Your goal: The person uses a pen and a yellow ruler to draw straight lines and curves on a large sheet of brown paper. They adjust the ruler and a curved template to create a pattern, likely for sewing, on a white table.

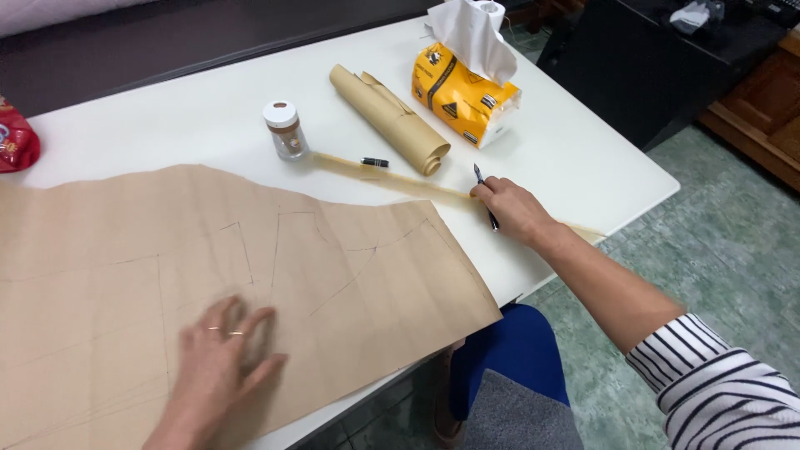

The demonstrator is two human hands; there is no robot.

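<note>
Two hands are working across the white table (583, 158). Lying flat with fingers spread, the left hand (218, 367) is pressing down the brown pattern paper (208, 275), keeping it from sliding. Farther right, the right hand (510, 208) is closed around a pen (484, 193), resting on a long wooden ruler (400, 177) just beyond the paper's edge.

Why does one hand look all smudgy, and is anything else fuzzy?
In the head view, the left hand is smeared by motion blur as it rests on the brown pattern paper; the right hand holding a pen looks sharp, as do the tissue pack and small jar. The light is soft and even, with faint shadows on the white table.
</note>
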